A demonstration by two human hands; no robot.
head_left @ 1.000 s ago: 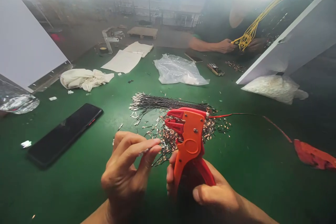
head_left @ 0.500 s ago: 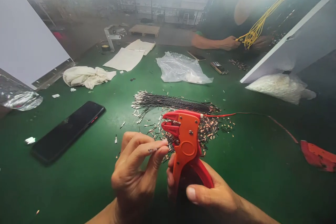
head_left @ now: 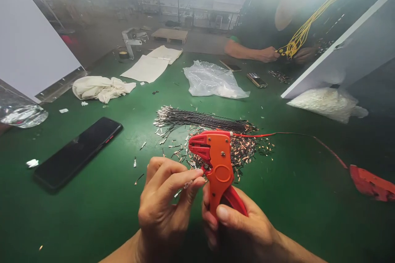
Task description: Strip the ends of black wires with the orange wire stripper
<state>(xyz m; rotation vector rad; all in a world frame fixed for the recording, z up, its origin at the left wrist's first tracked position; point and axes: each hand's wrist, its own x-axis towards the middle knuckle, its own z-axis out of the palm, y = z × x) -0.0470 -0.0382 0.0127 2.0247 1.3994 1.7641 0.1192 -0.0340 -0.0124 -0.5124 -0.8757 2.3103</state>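
My right hand (head_left: 237,226) grips the handles of an orange and red crimping tool (head_left: 216,162), held upright with its jaws pointing left. A thin red wire (head_left: 277,134) runs from the tool's head to the right across the green table (head_left: 92,209). My left hand (head_left: 166,205) is closed in a pinch on a small metal terminal (head_left: 187,185), right beside the tool's jaws. Behind the tool lie a bundle of black wires (head_left: 203,120) and a heap of loose metal terminals (head_left: 240,152).
A black phone (head_left: 78,152) lies at left, a white cloth (head_left: 101,88) and papers (head_left: 148,68) behind it. A clear plastic bag (head_left: 212,80) sits mid-table. Another person's hands (head_left: 268,54) work yellow wires (head_left: 296,39) at the far side. A white bag (head_left: 327,102) and red piece (head_left: 372,183) lie right.
Both hands have drawn together: my left hand has carried the terminal right toward the jaws, and the tool has shifted slightly left and lower. My right thumb now wraps further over the handle.
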